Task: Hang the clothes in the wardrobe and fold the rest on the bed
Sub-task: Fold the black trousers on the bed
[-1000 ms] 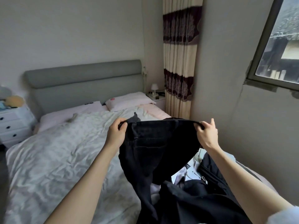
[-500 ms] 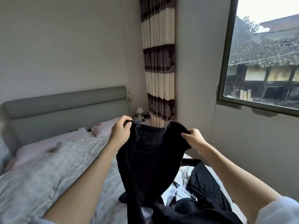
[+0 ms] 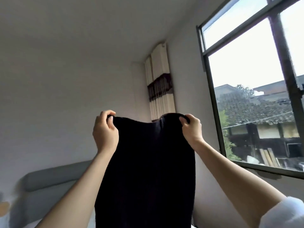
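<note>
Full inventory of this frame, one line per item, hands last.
garment: 1, black, held up at centre, hanging down out of frame
headboard: 1, grey, lower left, blurred
curtain: 1, cream with a dark band, in the corner behind the garment
window: 1, dark frame, right wall, tiled roofs and greenery outside
walls: pale grey-white, left and right of the corner
blurred object: 1, orange-tan, far left edge, cannot tell what
sleeve: 1, white, bottom right on the right arm
left hand: 1, grips the garment's top edge at its left corner
right hand: 1, grips the top edge at its right corner
</note>
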The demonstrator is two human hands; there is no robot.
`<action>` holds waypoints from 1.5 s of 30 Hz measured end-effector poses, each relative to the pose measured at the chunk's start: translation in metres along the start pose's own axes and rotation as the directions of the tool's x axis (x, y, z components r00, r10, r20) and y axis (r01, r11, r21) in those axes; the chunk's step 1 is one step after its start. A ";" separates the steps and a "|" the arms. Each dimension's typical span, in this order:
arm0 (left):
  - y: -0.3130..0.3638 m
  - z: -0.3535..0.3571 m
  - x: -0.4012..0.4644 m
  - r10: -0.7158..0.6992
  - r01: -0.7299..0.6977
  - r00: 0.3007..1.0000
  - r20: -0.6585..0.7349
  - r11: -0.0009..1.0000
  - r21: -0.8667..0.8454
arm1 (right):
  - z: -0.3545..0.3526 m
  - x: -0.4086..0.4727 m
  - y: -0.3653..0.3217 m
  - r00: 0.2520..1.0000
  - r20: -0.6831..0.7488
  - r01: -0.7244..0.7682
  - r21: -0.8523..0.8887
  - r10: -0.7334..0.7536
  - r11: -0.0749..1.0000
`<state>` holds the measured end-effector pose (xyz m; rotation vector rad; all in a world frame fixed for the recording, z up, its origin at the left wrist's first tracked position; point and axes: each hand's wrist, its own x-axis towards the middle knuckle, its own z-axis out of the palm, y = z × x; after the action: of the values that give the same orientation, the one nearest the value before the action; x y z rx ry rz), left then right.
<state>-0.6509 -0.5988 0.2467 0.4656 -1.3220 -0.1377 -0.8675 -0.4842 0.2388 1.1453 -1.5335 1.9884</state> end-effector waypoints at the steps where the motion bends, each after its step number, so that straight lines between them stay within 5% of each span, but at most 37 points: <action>1: 0.012 -0.007 0.003 0.029 -0.029 1.000 -0.011 0.999 0.019 | -0.005 -0.001 -0.013 0.999 -0.022 0.032 0.030 -0.031 0.999; 7: 0.122 -0.082 0.001 0.088 -0.081 0.991 -0.100 0.994 0.068 | -0.089 -0.025 -0.101 0.983 -0.134 0.152 0.198 -0.127 0.968; 12: 0.169 -0.131 -0.039 0.047 -0.076 0.983 0.177 0.984 0.159 | -0.141 -0.062 -0.129 0.994 -0.077 0.093 0.236 -0.077 0.967; 16: 0.178 -0.165 -0.086 -0.137 0.050 0.839 0.526 0.983 0.177 | -0.170 -0.108 -0.125 0.999 0.045 0.015 0.130 -0.021 0.991; 22: 0.162 -0.207 -0.137 -0.248 0.215 0.587 0.771 0.966 0.146 | -0.215 -0.156 -0.112 0.978 0.106 -0.161 -0.174 0.181 0.972; 26: 0.150 -0.239 -0.166 -0.262 0.242 0.624 0.737 0.961 0.137 | -0.258 -0.196 -0.105 0.942 0.211 -0.185 -0.321 0.260 0.929; 29: 0.150 -0.258 -0.189 -0.312 0.372 0.579 0.754 0.923 0.096 | -0.295 -0.221 -0.106 0.861 0.391 -0.108 -0.483 0.324 0.869; 34: 0.167 -0.279 -0.250 -0.407 0.504 0.463 0.787 0.851 0.144 | -0.353 -0.294 -0.079 0.587 0.573 0.090 -0.748 0.572 0.657; 37: 0.187 -0.282 -0.282 -0.416 0.540 0.394 0.820 0.826 0.160 | -0.381 -0.339 -0.059 0.447 0.564 0.008 -0.778 0.694 0.628; 41: 0.210 -0.279 -0.308 -0.385 0.530 0.348 0.855 0.833 0.160 | -0.419 -0.377 -0.044 0.134 0.539 -0.224 -0.801 0.831 0.556; 42: 0.215 -0.278 -0.310 -0.377 0.530 0.332 0.865 0.833 0.160 | -0.425 -0.383 -0.044 0.125 0.538 -0.252 -0.796 0.834 0.551; 45: 0.229 -0.272 -0.315 -0.344 0.476 0.300 0.890 0.862 0.174 | -0.442 -0.395 -0.048 0.255 0.522 -0.357 -0.732 0.814 0.581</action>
<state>-0.5085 -0.2123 0.0090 0.6588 -2.2381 -1.0617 -0.7616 0.0112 -0.0730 1.4910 -3.2361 1.1018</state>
